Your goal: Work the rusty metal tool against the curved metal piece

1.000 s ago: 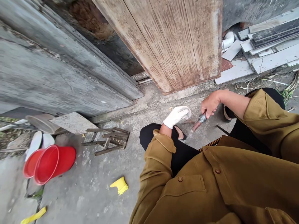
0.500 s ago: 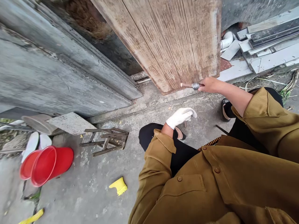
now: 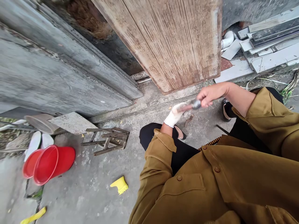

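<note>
My right hand [image 3: 208, 95] is closed round one end of a brown wooden stick [image 3: 185, 108], with a band of silvery wire [image 3: 196, 104] wound round it close to my fingers. The stick slants down to the left, and its far end overlaps my left hand [image 3: 173, 115], which wears a white glove. Motion blur hides the gloved fingers, so I cannot make out whether they grip the stick. Just right of the glove, a short brown wooden piece [image 3: 189, 119] shows low over the concrete, near my shoe.
A wooden plank panel [image 3: 173, 46] leans ahead of me. To the left are a small wooden stool [image 3: 111, 139], red buckets [image 3: 64, 161] and a pale board [image 3: 72, 123]. A yellow scrap [image 3: 120, 184] lies on the concrete. Stacked tile strips [image 3: 268, 60] sit at the far right.
My right hand has come down from the panel's lower edge, bringing the stick to the gloved hand. The gloved hand has shifted slightly left, and more of the short brown piece shows.
</note>
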Motion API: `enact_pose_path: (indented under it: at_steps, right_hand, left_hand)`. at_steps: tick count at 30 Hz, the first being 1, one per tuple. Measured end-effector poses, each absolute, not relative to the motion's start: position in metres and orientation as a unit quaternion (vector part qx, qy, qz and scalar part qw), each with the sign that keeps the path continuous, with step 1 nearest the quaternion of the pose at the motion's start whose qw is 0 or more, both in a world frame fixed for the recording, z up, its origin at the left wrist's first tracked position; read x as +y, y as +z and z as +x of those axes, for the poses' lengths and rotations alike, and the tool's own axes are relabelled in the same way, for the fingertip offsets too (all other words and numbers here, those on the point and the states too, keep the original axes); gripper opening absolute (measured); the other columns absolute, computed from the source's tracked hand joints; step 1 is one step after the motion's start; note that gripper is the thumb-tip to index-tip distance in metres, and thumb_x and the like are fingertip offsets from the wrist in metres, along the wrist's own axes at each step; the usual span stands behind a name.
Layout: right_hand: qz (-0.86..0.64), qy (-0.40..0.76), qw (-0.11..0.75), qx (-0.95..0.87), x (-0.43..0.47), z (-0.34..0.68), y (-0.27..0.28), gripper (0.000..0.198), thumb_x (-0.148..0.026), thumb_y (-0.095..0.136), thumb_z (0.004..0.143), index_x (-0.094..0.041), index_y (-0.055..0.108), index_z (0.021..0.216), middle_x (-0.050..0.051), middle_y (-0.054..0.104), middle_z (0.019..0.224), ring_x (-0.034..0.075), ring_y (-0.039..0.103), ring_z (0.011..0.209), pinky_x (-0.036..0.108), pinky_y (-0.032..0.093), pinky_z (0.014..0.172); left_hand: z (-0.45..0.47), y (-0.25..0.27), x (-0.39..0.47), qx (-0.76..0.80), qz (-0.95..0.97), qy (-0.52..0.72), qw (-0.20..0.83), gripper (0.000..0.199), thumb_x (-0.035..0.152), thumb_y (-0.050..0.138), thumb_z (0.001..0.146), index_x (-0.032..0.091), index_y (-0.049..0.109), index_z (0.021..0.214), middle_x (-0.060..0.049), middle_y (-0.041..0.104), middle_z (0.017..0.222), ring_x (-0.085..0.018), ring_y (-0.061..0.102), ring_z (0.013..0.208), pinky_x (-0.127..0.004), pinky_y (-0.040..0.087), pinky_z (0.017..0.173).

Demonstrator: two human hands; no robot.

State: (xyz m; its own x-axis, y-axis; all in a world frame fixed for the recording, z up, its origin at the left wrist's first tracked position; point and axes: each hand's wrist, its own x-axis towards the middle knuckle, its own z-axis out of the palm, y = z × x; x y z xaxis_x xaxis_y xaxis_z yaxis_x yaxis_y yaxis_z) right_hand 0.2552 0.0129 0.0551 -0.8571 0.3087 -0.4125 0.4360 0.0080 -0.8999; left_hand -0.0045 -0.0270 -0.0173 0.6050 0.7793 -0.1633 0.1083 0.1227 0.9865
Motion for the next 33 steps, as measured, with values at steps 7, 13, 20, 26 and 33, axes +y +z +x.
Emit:
enact_pose_path:
  at_steps: [7, 13, 20, 26, 33]
  right_hand:
    - [0.577, -0.439, -0.105, 0.680, 0.033, 0.272, 0.059, 0.039, -0.049, 0.048, 0.098, -0.014, 0.063, 0.107, 0.009, 0.064, 0.083, 0.016, 0.057, 0.070, 0.028, 0.043, 0.063]
    - [0.536, -0.288, 0.158, 0.778, 0.031, 0.247, 0.035, 0.031, -0.040, 0.060, 0.089, -0.012, 0.069, 0.098, 0.014, 0.067, 0.093, 0.023, 0.061, 0.079, 0.032, 0.040, 0.066]
    - [0.285, -0.525, 0.297, 0.745, 0.009, 0.232, 0.024, 0.018, -0.032, 0.070, 0.081, -0.015, 0.065, 0.080, -0.003, 0.057, 0.062, 0.010, 0.049, 0.056, 0.025, 0.037, 0.060]
    - [0.314, -0.613, 0.020, 0.725, 0.012, 0.251, 0.059, 0.030, -0.045, 0.066, 0.087, -0.015, 0.064, 0.092, 0.001, 0.062, 0.076, 0.011, 0.053, 0.065, 0.025, 0.042, 0.064]
    - [0.573, -0.348, 0.049, 0.741, 0.025, 0.251, 0.049, 0.030, -0.041, 0.058, 0.092, -0.015, 0.067, 0.103, 0.014, 0.065, 0.091, 0.026, 0.062, 0.085, 0.036, 0.045, 0.074]
  left_hand:
    - [-0.003, -0.012, -0.032, 0.322, 0.607, 0.178, 0.704, 0.056, 0.065, 0.061, 0.086, 0.009, 0.067, 0.085, -0.006, 0.062, 0.065, -0.007, 0.044, 0.049, -0.022, 0.032, 0.051]
    - [-0.008, -0.004, -0.033, 0.330, 0.586, 0.201, 0.712, 0.055, 0.063, 0.067, 0.082, 0.008, 0.066, 0.081, -0.001, 0.054, 0.057, -0.008, 0.044, 0.048, -0.023, 0.030, 0.050]
    - [-0.012, -0.006, -0.029, 0.372, 0.607, 0.252, 0.655, 0.043, 0.052, 0.064, 0.089, 0.010, 0.063, 0.077, -0.002, 0.059, 0.065, -0.006, 0.040, 0.049, -0.022, 0.028, 0.050]
    - [-0.006, -0.017, -0.024, 0.373, 0.627, 0.226, 0.645, 0.049, 0.062, 0.061, 0.086, 0.013, 0.065, 0.080, -0.003, 0.058, 0.064, -0.009, 0.044, 0.052, -0.024, 0.033, 0.051]
    - [-0.001, -0.009, -0.032, 0.330, 0.624, 0.172, 0.687, 0.050, 0.060, 0.063, 0.086, 0.011, 0.068, 0.086, -0.008, 0.063, 0.074, -0.009, 0.045, 0.055, -0.024, 0.034, 0.054]
